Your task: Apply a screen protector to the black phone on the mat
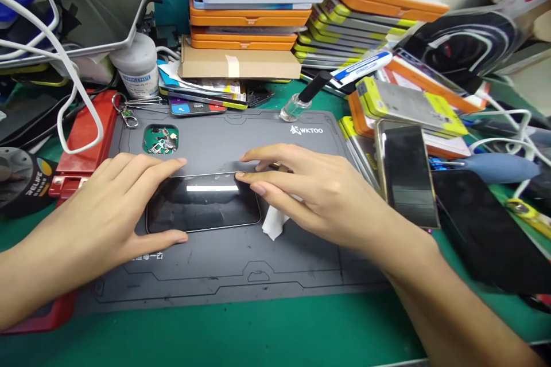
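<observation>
A black smartphone (pixel 202 206) lies face up on a grey work mat (pixel 206 281), with a bright light strip reflected in its glass. My left hand (pixel 116 200) spans the phone's left end, thumb along the near edge and fingers at the far edge. At the far right corner, the fingertips of my right hand (pixel 314 189) touch the phone, its fingers stretched out. A crumpled white wipe (pixel 274 223) sits on the mat, partly hidden beneath my right hand.
Small metal parts fill a recess (pixel 160 139) in the mat. Behind stands a glass bottle (pixel 297 106) with a black cap. Stacked orange boxes (pixel 249 17) line the back. On the right lie another phone (pixel 407 175) and a blue-handled tool (pixel 501 167). A red holder (pixel 86 132) flanks the left.
</observation>
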Motion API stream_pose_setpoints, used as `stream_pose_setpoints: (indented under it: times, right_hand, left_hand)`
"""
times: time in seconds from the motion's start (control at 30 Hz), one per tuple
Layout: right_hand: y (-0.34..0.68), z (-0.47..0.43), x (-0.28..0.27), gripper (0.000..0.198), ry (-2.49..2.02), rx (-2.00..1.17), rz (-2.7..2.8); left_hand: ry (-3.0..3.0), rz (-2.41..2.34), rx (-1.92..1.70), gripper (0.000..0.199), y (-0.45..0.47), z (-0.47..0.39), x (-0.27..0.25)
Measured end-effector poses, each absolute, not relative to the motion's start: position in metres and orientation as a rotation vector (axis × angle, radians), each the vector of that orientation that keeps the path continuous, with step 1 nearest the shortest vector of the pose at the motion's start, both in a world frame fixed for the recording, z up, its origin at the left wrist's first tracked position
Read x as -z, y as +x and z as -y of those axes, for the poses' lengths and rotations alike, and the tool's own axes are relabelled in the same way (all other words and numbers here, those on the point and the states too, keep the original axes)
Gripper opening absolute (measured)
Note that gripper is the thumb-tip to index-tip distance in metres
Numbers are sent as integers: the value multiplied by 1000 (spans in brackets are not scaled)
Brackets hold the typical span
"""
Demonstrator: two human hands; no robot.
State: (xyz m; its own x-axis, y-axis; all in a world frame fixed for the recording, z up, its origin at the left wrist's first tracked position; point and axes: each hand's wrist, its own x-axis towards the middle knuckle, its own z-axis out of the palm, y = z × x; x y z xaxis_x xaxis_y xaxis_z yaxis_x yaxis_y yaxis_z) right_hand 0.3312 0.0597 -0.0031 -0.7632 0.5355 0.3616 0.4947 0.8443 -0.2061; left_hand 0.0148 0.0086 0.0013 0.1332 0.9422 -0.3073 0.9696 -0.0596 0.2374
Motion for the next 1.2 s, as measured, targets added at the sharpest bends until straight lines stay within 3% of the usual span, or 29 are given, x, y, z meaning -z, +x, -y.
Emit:
stream_pose_setpoints:
  times: [0.3, 0.6, 0.9, 1.2]
  right_hand:
    - [320, -56, 13, 35, -662, -269, 2643]
    - [321, -59, 13, 34, -663, -221, 2623]
    - [334, -72, 7, 36, -684, -302, 2538]
    - [333, -70, 4, 33, -583, -276, 2577]
  left_hand:
    - [2563, -1728, 30, 106, 10, -5, 0]
    - [2451, -1752, 263, 82, 14, -8, 2]
    - [2482, -1777, 252, 86, 10, -2, -1]
    - [3423, -1512, -103, 91, 10, -1, -2]
